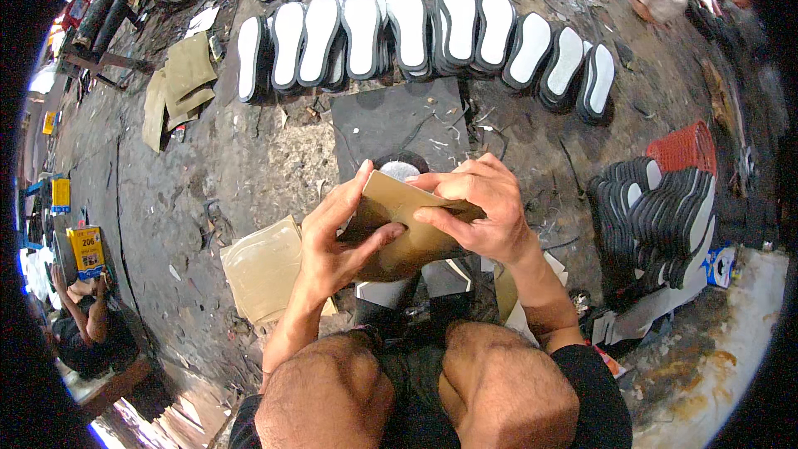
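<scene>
Between my two hands is a stiff tan sheet [420, 241], bent and tilted over my knees. My left hand [328, 237] grips its left edge, the thumb lying across the face. On the right side, my right hand [486, 208] pinches the upper edge between thumb and fingers. Just beyond the sheet, a dark sole with a white top [401, 171] shows in part; the sheet covers the rest. A black mat [399, 116] lies on the ground behind it. To the left of my left forearm rest flat tan sheets [262, 270].
Stacks of dark soles with white tops [362, 37] curve across the far side. More dark soles [665, 212] are piled at right before a red basket [682, 150]. Other tan sheets [179, 83] lie far left. Another person [91, 324] sits at the left edge near a yellow-and-blue package [86, 251].
</scene>
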Tool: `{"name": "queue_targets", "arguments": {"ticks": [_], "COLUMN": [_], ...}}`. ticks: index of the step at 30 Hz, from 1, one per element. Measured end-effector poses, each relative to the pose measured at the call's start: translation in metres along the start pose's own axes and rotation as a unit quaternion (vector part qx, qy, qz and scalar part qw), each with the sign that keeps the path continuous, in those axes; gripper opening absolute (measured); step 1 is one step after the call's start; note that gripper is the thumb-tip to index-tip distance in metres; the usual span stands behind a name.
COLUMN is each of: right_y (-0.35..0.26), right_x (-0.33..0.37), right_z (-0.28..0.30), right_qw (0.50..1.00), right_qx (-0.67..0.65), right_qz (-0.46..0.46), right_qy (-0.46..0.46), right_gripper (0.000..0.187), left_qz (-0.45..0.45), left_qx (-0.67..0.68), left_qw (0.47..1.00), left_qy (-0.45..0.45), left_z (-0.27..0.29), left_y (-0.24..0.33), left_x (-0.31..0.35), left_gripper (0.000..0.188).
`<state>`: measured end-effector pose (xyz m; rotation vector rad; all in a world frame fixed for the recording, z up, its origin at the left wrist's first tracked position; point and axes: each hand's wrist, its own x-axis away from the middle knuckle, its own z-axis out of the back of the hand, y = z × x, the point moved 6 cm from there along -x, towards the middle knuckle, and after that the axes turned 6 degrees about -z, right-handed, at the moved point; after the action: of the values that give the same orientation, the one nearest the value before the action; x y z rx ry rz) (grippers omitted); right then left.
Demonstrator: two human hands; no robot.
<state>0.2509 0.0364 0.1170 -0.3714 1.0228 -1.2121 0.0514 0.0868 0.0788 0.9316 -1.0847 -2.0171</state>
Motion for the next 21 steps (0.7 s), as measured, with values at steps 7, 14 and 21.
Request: {"name": "queue_targets", "arguments": {"ticks": [7,14,21], "right_y": [-0.008,-0.028,-0.030], "right_x": [0.002,0.017,0.024], "right_z": [0.004,0.011,0.011], "right_qw": [0.998,0.984,0.980], "right_qx": [-0.020,0.038,0.023], "right_qz": [0.039,0.168,0.177], "right_qy": [-0.052,-0.038,-0.091], "right_gripper": [0.016,0.010,0.009], "left_qz": [0.067,0.135,0.274], "left_qx": [0.155,0.272,0.252], "left_qw": [0.974,0.919,0.909], "left_qy": [-0.152,-0.253,-0.186], "left_z": [-0.005,0.001,-0.014], "left_y": [-0.004,-0.001,-0.009], "left_x": [-0.002,0.000,0.003], "left_gripper": [0.041,0.055,0.039]}}
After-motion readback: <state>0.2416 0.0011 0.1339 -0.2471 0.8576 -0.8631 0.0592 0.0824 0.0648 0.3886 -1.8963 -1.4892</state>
